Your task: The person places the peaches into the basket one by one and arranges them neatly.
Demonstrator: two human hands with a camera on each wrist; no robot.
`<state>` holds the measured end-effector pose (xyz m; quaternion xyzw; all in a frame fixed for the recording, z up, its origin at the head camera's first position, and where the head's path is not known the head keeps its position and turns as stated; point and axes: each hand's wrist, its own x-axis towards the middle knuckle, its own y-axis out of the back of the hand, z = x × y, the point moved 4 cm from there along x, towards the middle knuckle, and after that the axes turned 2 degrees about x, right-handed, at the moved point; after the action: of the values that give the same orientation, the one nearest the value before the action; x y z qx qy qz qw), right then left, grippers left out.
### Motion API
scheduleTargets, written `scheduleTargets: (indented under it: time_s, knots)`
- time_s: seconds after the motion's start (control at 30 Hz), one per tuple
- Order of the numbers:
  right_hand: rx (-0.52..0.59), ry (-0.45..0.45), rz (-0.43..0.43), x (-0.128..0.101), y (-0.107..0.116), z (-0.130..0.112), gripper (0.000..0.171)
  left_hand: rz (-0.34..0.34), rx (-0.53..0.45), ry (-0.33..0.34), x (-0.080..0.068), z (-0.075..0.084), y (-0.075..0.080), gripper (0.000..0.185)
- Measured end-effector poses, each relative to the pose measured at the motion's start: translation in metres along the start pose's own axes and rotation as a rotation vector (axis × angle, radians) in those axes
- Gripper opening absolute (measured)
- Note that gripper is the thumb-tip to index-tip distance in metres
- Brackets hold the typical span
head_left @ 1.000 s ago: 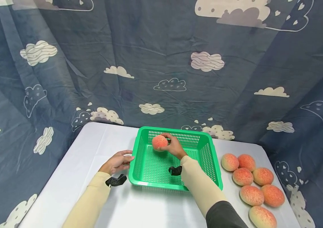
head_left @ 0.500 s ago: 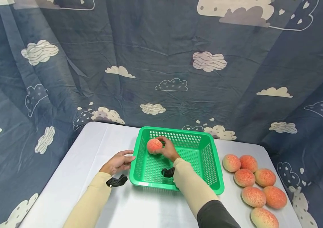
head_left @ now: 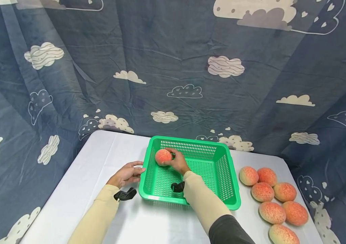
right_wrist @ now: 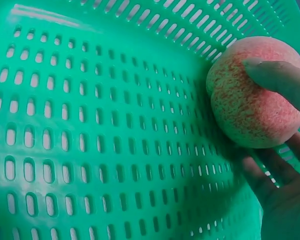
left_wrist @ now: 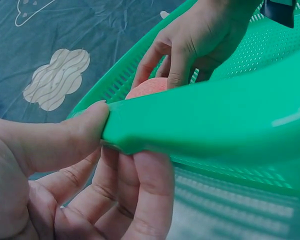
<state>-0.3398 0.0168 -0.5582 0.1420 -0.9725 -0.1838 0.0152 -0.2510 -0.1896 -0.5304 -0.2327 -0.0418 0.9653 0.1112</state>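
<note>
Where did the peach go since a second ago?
The right hand carried the peach leftward and lower into the green basket's far left corner, keeping hold of it. The left hand stayed gripping the basket's rim; the peaches on the table did not move.

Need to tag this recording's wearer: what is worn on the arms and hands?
Both forearms are in cream, close-fitting sleeves; the right sleeve gives way to dark grey fabric near the elbow. A small black device is strapped at each wrist, left and right. The left hand and right hand are bare, with no gloves or rings visible.
</note>
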Motion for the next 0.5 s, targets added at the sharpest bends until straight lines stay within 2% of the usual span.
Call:
scheduleTargets:
  time_s: [0.33, 0.5]
  knots:
    - [-0.072, -0.018, -0.038, -0.005, 0.017, -0.012, 0.062, 0.010, 0.028, -0.004, 0.000, -0.001, -0.001, 0.042]
    - [-0.054, -0.017, -0.081, -0.009, 0.033, -0.021, 0.061, 0.030, 0.041, 0.014, 0.001, -0.001, 0.001, 0.044]
